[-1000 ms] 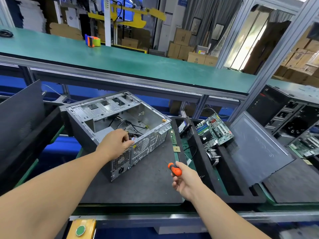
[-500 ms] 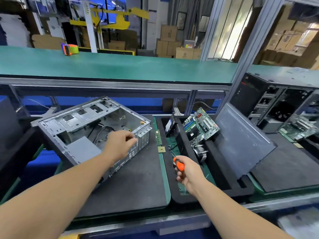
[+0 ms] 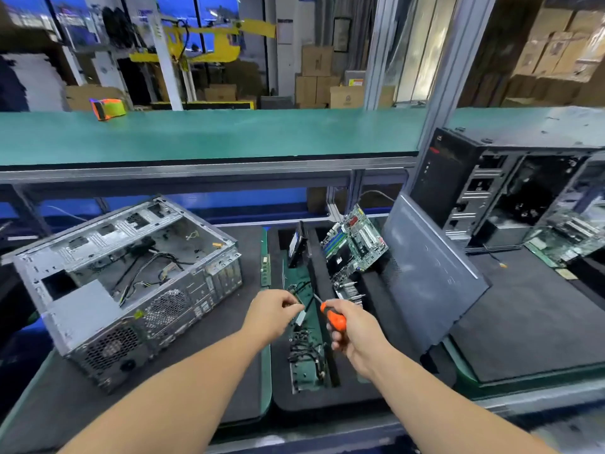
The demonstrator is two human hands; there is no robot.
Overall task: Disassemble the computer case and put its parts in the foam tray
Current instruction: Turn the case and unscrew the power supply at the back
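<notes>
Grey steel computer case (image 3: 131, 283) lies open on the dark counter (image 3: 183, 365), left of the black foam tray (image 3: 327, 394), where a motherboard (image 3: 355, 244) leans. Over the tray, the right hand (image 3: 358, 335) grips an orange screwdriver (image 3: 332, 317); the left hand (image 3: 273, 314) has fingertips pinched together, contents too small to tell.
</notes>
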